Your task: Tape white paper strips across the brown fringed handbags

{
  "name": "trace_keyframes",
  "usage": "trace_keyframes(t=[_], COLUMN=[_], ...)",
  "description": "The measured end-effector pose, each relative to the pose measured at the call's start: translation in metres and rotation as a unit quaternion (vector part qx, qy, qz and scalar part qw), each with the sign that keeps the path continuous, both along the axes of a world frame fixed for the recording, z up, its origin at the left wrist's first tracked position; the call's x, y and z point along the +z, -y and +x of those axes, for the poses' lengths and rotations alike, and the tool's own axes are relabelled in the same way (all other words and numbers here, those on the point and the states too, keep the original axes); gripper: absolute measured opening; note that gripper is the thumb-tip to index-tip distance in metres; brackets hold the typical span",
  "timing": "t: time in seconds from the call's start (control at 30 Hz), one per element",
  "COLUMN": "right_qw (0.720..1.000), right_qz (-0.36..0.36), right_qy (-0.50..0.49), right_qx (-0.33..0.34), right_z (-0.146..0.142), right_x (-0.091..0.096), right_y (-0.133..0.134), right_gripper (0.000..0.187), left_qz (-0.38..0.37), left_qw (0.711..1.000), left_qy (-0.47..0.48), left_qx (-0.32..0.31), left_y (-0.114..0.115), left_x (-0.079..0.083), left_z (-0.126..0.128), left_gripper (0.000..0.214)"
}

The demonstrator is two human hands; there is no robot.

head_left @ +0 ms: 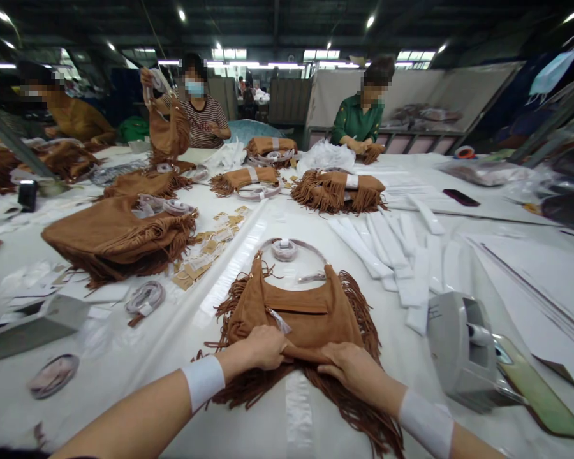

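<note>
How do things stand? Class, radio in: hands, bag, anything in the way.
Left hand, right hand: both gripping bag, near edge. Bag lying on table, fringe spread. Tape dispenser at right, apart from bag.

- Above your bright table (119, 363), lamps (370, 21) glare under a dark roof (249, 25).
- You see soft shadows on it.
- Toward its sides, shapes stretch.

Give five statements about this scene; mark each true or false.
1. The left hand and right hand hold the brown suede-like fringed bag. True.
2. A rectangular green phone lies left of that bag. False: that green phone lies right.
3. White bands wrap both wrists. True.
4. Flat white strips lie right of the bag. True.
5. The co-worker in dark green holds a bag aloft. False: the co-worker in the striped top does.
</note>
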State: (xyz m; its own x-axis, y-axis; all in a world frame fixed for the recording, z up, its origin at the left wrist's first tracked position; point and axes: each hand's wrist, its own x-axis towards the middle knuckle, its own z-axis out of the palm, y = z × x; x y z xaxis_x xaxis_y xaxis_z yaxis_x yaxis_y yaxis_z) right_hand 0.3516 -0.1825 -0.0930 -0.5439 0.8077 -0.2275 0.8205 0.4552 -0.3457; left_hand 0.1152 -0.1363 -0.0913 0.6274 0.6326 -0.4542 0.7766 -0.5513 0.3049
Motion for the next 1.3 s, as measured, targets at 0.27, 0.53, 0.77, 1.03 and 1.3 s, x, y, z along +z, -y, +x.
trace_keyframes(t=[0.27, 0.53, 0.77, 1.03, 1.3], right_qw=[0.998, 0.996, 0.995, 0.993, 0.992], right_qz=[0.030, 0.047, 0.069, 0.101, 0.110], right_qy=[-0.041, -0.067, -0.060, -0.040, -0.042], right_qx=[-0.038, -0.026, -0.038, -0.052, -0.049], right_z=[0.016, 0.020, 0.022, 0.021, 0.021], right_x=[-0.037, -0.052, -0.061, -0.061, -0.066], right_y=[-0.009, -0.020, -0.031, -0.029, -0.030], right_gripper=[0.030, 0.038, 0.043, 0.043, 0.051], left_qz=[-0.016, 0.059, 0.058, 0.064, 0.137], left_qw=[0.999, 0.992, 0.986, 0.990, 0.978], left_qy=[0.023, 0.020, -0.021, 0.023, -0.028], left_qx=[0.044, 0.107, 0.158, 0.127, 0.155], left_y=[-0.014, 0.008, -0.008, 0.006, 0.014], left_x=[-0.012, -0.020, -0.025, -0.026, -0.042], left_z=[-0.023, -0.047, -0.037, -0.065, -0.061], left_gripper=[0.035, 0.034, 0.049, 0.033, 0.027])
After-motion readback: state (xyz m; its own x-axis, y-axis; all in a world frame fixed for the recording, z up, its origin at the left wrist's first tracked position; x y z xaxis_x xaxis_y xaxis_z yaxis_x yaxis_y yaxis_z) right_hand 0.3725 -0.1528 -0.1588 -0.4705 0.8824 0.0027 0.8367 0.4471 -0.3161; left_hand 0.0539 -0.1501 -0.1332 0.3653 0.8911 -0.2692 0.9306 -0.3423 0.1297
